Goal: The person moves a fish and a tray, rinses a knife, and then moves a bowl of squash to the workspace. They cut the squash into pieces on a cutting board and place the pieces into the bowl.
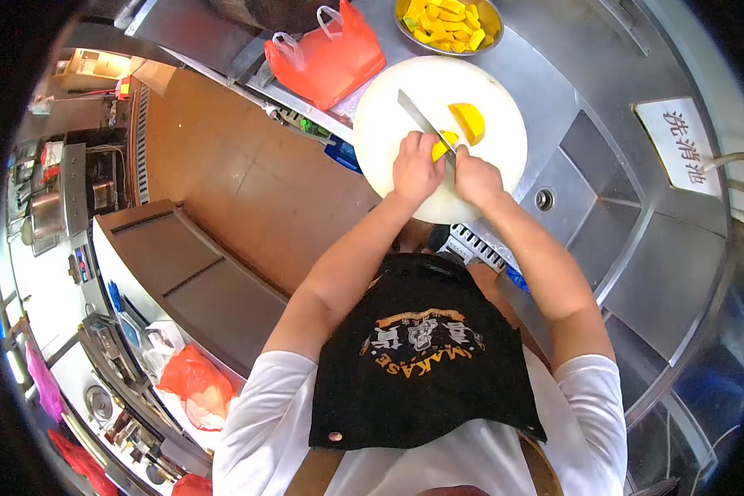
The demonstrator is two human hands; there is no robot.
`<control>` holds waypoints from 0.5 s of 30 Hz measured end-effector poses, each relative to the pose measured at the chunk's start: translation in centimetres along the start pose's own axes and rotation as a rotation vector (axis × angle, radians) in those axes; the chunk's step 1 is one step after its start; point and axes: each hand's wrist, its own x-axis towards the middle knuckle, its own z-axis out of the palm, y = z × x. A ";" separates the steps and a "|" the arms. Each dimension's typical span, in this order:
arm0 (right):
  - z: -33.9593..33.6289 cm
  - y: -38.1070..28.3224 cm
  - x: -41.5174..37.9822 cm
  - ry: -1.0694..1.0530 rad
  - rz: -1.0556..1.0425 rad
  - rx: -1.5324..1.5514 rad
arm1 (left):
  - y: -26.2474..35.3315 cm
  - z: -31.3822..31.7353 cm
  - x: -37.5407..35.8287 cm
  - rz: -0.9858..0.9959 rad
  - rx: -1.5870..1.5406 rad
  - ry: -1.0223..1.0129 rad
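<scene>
A round white cutting board (388, 107) lies at the sink counter's edge. On it my right hand (477, 176) is closed around the handle of a knife (419, 116), whose blade points up and to the left. My left hand (417, 168) has its fingers closed on a yellow pumpkin piece (443, 146), right beside the blade. A larger yellow pumpkin wedge (468, 123) rests on the board above my right hand. Beyond the board stands a metal bowl (494, 22) holding several cut yellow pieces (448, 25).
A red plastic bag (331, 59) sits left of the bowl. Metal sink basins with a drain (545, 198) lie to the right, below a white sign (680, 147). A brown cabinet (190, 273) and tiled floor are on the left.
</scene>
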 end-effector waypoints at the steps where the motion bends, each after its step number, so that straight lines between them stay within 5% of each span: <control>1: -0.2 0.5 0.5 -0.003 -0.020 -0.005 | 0.0 0.2 0.7 -0.011 0.034 -0.020; 6: -2.0 1.8 -0.5 0.108 0.006 0.068 | -3.9 0.6 1.6 -0.098 -0.417 0.137; 9: -1.1 1.0 -3.1 0.184 0.048 0.208 | -4.7 -1.5 0.5 -0.506 -0.738 -0.097; 15: 0.0 -0.9 -6.6 0.176 0.038 0.299 | -0.6 -2.9 -1.3 -0.114 -0.232 0.052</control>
